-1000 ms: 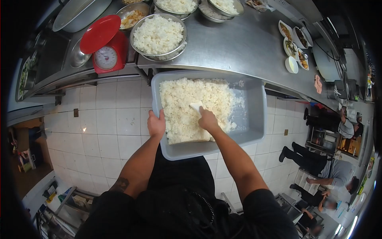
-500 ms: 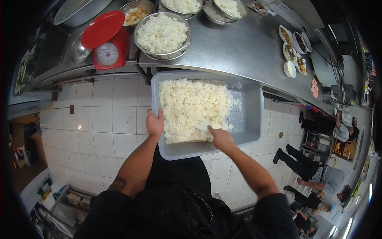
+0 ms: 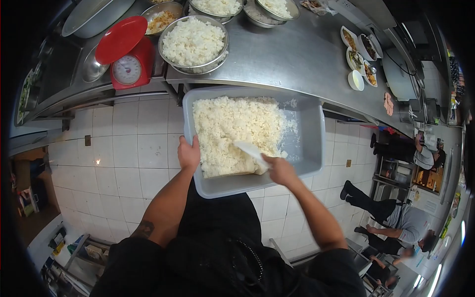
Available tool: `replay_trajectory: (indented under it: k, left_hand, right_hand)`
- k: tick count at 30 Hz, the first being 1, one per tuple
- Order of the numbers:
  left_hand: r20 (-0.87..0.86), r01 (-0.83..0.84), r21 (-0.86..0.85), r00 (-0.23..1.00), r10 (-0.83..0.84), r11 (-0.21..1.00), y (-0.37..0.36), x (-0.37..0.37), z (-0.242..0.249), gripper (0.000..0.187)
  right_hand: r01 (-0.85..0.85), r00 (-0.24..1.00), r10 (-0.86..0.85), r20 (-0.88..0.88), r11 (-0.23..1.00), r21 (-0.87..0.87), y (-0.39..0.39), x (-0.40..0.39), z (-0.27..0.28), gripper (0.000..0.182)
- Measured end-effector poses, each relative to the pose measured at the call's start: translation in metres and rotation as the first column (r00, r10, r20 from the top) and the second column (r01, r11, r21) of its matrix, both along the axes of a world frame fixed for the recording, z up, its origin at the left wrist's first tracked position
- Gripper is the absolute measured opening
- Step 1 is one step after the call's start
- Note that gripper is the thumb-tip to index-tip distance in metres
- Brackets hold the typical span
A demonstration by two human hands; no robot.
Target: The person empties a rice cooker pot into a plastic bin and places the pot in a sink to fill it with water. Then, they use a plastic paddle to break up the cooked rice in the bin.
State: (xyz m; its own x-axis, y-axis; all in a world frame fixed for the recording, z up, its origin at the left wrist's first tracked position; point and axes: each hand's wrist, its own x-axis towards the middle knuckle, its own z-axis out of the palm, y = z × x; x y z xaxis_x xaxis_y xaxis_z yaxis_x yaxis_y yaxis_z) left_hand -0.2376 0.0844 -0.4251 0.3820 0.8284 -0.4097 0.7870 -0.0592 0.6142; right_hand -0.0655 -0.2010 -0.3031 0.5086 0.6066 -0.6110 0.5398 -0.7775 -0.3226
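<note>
A grey plastic tub [image 3: 309, 148] rests at the counter's front edge, and a thick bed of cooked white rice [image 3: 222, 123] fills most of it. My left hand [image 3: 188, 153] grips the tub's left wall, thumb on the inside. In my right hand [image 3: 281, 170], closed around the handle, is a white rice paddle [image 3: 251, 150]. Its blade lies over the lower middle of the rice, pointing up and left. Loose grains stick to the tub's floor on the right side.
Behind the tub stretches a steel counter [image 3: 277, 59] with a heaped bowl of rice [image 3: 193, 42], further bowls, and a red scale [image 3: 129, 64]. White dishes of food [image 3: 356, 59] sit at the right. Several people [image 3: 408, 220] stand on the right.
The rice paddle has come up out of the rice, showing more of its blade. My right hand has shifted slightly right and down. My left hand keeps its grip on the tub.
</note>
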Motion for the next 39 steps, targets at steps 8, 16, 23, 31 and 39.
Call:
replay_trajectory:
  k: [8, 16, 23, 31, 39]
  left_hand:
    - [0.013, -0.005, 0.037, 1.000, 0.005, 0.999, -0.001, -0.001, -0.007, 0.046]
    - [0.035, -0.026, 0.027, 0.999, 0.025, 0.999, -0.002, 0.002, 0.000, 0.046]
    - [0.020, -0.009, 0.013, 1.000, 0.009, 1.000, -0.001, 0.001, -0.011, 0.046]
    - [-0.015, -0.029, 0.042, 0.999, 0.029, 0.999, -0.002, 0.003, -0.005, 0.047]
    - [-0.024, -0.022, 0.084, 0.999, 0.024, 0.996, -0.005, 0.007, 0.001, 0.047]
  right_hand:
    - [-0.297, 0.906, 0.382, 0.180, 0.879, -0.373, 0.011, 0.055, -0.041, 0.059]
    - [0.137, 0.990, -0.132, 0.049, 0.982, -0.130, 0.011, -0.015, -0.078, 0.069]
    - [-0.060, 0.998, 0.062, -0.001, 0.970, -0.237, -0.018, 0.024, 0.044, 0.070]
    - [-0.169, 0.980, 0.197, 0.019, 0.881, -0.441, -0.104, 0.080, 0.032, 0.077]
    - [0.115, 0.990, -0.109, 0.087, 0.991, -0.072, -0.004, 0.065, -0.098, 0.075]
